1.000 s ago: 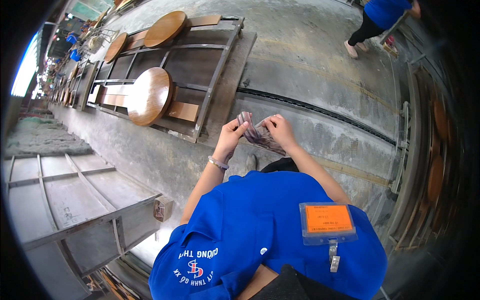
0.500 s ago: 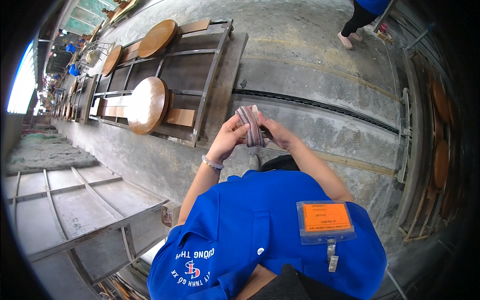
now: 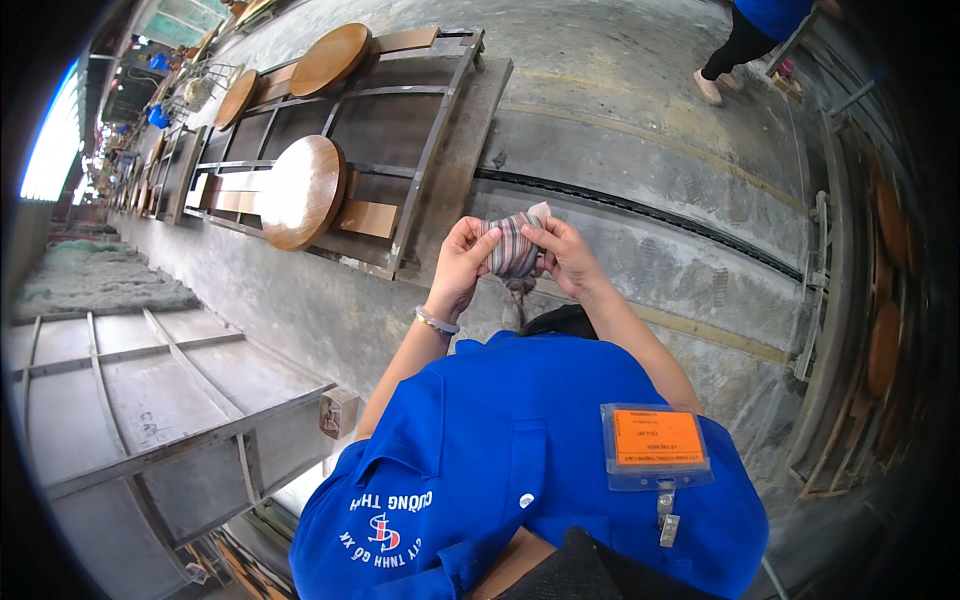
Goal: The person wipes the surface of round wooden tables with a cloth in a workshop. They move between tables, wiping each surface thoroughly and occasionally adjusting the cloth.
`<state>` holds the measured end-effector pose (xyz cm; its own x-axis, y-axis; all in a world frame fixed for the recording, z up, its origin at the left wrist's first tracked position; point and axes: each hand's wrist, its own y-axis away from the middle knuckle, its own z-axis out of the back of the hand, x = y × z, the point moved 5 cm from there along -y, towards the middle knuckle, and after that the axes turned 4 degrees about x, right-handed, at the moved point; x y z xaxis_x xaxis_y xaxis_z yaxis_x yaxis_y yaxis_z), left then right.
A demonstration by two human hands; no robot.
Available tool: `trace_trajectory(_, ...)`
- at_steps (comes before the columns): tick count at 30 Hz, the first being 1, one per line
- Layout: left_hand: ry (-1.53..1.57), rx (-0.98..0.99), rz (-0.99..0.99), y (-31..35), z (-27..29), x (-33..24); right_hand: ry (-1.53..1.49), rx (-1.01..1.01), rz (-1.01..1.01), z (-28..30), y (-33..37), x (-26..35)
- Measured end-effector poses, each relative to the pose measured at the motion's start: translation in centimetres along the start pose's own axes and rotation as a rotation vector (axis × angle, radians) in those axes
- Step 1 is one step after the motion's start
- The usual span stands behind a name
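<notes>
A small striped cloth [image 3: 514,250], grey, white and dull red, is stretched between my two hands in front of my chest. My left hand [image 3: 462,258] pinches its left side, thumb on top; a pale bracelet circles that wrist. My right hand [image 3: 565,256] grips the right side, also with the thumb on top. A pale corner pokes up beside the right fingers, and a bunched end of the cloth hangs below the hands. The fingertips under the cloth are hidden.
Left ahead, a metal-framed rack [image 3: 428,150] carries round varnished wooden seats [image 3: 305,192]. A dark track [image 3: 640,216] runs along the concrete floor. At lower left stands a grey metal booth [image 3: 170,385]. Another rack with wooden pieces [image 3: 884,345] is at right; a person [image 3: 745,45] stands far right.
The cloth has gone from a narrow folded strip to a wider, spread shape with its end hanging down. My right hand has closed in on its upper right side.
</notes>
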<state>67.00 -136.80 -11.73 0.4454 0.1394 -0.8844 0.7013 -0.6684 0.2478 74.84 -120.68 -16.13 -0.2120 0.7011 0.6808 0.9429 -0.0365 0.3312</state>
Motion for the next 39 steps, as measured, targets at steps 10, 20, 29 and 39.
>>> trace_trajectory(10,0.060,-0.080,-0.078,-0.7,-1.3,0.0,0.289,-0.146,0.269,0.9,-0.5,2.0)
trace_trajectory(20,-0.079,0.094,-0.006,-0.7,-2.7,-1.8,0.357,-0.180,0.289,2.1,0.1,4.6)
trace_trajectory(29,-1.106,0.046,-0.290,-2.2,-3.4,-7.1,0.942,0.050,0.521,0.5,0.6,9.9)
trace_trajectory(39,-0.549,0.300,-0.377,-3.0,-5.4,-14.2,1.258,0.082,0.576,-2.9,2.5,18.3)
